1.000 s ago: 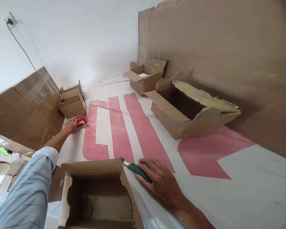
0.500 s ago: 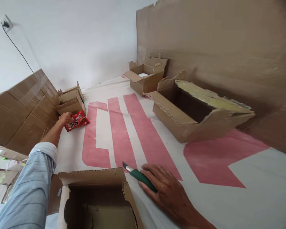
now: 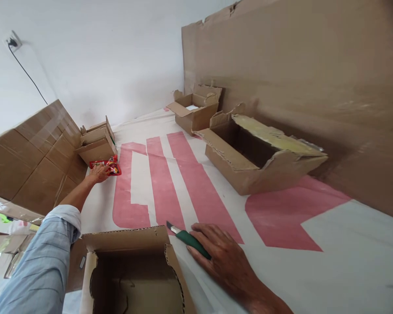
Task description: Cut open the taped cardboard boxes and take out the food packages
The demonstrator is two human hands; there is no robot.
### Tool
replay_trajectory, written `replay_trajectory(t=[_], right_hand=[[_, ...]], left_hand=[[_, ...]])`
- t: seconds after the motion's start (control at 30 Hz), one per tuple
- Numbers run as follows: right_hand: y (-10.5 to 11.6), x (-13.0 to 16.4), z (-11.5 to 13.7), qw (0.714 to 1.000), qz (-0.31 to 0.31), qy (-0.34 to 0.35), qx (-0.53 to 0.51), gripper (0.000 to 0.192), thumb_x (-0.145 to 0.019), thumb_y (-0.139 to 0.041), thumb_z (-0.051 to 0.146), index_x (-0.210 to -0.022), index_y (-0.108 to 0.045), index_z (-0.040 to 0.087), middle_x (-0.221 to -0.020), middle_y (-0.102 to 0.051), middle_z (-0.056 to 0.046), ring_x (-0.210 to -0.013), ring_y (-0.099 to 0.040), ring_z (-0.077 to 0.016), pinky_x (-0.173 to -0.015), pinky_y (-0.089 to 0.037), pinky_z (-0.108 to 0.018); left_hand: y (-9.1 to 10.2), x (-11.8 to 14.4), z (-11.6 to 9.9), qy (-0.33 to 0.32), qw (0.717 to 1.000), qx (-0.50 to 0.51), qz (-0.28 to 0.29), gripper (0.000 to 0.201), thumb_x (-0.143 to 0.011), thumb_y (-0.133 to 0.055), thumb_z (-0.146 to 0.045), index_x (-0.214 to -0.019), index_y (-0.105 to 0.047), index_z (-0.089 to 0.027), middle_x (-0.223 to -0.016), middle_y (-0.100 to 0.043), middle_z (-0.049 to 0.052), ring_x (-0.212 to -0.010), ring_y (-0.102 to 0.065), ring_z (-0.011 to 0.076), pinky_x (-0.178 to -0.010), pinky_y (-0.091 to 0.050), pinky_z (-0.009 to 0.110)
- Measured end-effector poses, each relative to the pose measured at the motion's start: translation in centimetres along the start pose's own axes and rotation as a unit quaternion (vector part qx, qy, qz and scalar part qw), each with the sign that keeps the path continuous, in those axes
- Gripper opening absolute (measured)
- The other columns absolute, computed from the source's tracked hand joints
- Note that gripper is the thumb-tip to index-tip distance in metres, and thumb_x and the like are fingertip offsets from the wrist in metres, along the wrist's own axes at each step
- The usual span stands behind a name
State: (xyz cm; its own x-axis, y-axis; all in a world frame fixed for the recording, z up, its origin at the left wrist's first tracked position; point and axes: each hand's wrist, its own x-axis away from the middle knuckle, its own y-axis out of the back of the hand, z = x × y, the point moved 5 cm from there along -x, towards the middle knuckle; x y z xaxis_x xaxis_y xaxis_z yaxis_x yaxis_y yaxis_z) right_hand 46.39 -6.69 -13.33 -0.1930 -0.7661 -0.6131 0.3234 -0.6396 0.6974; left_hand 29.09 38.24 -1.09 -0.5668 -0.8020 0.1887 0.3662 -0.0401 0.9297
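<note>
My left hand (image 3: 100,173) reaches far to the left, its fingers closed over a glossy red packet (image 3: 114,168) at the foot of a small cardboard box (image 3: 96,150). The hand covers part of the packet. Low in the middle, my right hand (image 3: 221,255) rests on the white and red sheet (image 3: 212,209) with a green utility knife (image 3: 193,243) in its fingers. The knife's blade points up and left, close to the corner of an open cardboard box (image 3: 127,237). That box is directly in front of me, and its visible inside holds nothing.
Taped cartons (image 3: 36,157) form a wall on the left. A long open carton (image 3: 236,176) with a torn yellowish flap stands to the right, and a smaller open carton (image 3: 196,120) behind it. A tall cardboard panel (image 3: 298,65) borders the right. A plugged socket (image 3: 12,42) is on the wall.
The red packet has gone from tilted to lying flatter against the small box, and my left hand now reaches over it. My right hand keeps the knife. The view has shifted slightly.
</note>
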Motion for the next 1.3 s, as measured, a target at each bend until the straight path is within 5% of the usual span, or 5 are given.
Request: replay_trajectory(t=[0.17, 0.57, 0.93, 1.13, 1.3], right_hand=[[0.1, -0.2, 0.0, 1.0, 0.004, 0.001, -0.002, 0.019, -0.104, -0.055, 0.031, -0.11, -0.072, 0.023, -0.114, -0.077, -0.011, -0.102, -0.07, -0.0276, -0.088, -0.052, -0.042], [0.0, -0.1, 0.1, 1.0, 0.001, -0.005, 0.003, 0.02, -0.104, -0.054, 0.031, -0.108, -0.072, 0.024, -0.112, -0.077, -0.011, -0.101, -0.07, -0.0281, -0.087, -0.052, -0.043], [-0.3, 0.1, -0.1, 1.0, 0.007, -0.018, -0.007, 0.02, -0.104, -0.053, 0.03, -0.109, -0.072, 0.024, -0.113, -0.076, -0.011, -0.102, -0.069, -0.0279, -0.089, -0.052, -0.043], [-0.1, -0.1, 0.0, 1.0, 0.022, -0.016, -0.013, 0.02, -0.104, -0.057, 0.031, -0.11, -0.073, 0.022, -0.113, -0.076, -0.012, -0.102, -0.067, -0.0288, -0.089, -0.051, -0.043], [0.2, -0.3, 0.2, 0.999, 0.041, -0.017, -0.022, 0.019, -0.103, -0.059, 0.032, -0.109, -0.074, 0.022, -0.111, -0.076, -0.011, -0.103, -0.066, -0.0294, -0.09, -0.049, -0.042]], left_hand=[[0.1, -0.4, 0.8, 0.049, 0.999, 0.005, -0.018, 0.072, -0.096, -0.063, -0.06, -0.154, -0.044, -0.022, -0.156, -0.052, 0.022, -0.138, -0.058, 0.0374, -0.106, -0.052, 0.046], [-1.5, 1.5, 0.5, 0.082, 0.994, -0.025, -0.061, 0.048, -0.101, -0.051, -0.027, -0.148, -0.053, -0.023, -0.15, -0.055, 0.023, -0.126, -0.065, 0.0395, -0.1, -0.053, 0.05], [1.2, 0.6, 0.6, 0.101, 0.991, 0.037, -0.076, 0.072, -0.096, -0.059, -0.027, -0.163, -0.035, -0.018, -0.161, -0.047, 0.029, -0.145, -0.053, 0.0436, -0.11, -0.049, 0.052], [5.9, 4.5, -0.5, 0.029, 0.994, 0.083, -0.061, 0.048, -0.088, -0.072, -0.033, -0.134, -0.066, -0.018, -0.139, -0.069, 0.017, -0.131, -0.063, 0.0349, -0.105, -0.052, 0.04], [14.4, 17.3, -4.2, -0.132, 0.952, 0.267, -0.072, 0.038, -0.096, -0.064, -0.053, -0.107, -0.075, -0.019, -0.098, -0.078, 0.008, -0.089, -0.073, 0.0249, -0.075, -0.057, 0.035]])
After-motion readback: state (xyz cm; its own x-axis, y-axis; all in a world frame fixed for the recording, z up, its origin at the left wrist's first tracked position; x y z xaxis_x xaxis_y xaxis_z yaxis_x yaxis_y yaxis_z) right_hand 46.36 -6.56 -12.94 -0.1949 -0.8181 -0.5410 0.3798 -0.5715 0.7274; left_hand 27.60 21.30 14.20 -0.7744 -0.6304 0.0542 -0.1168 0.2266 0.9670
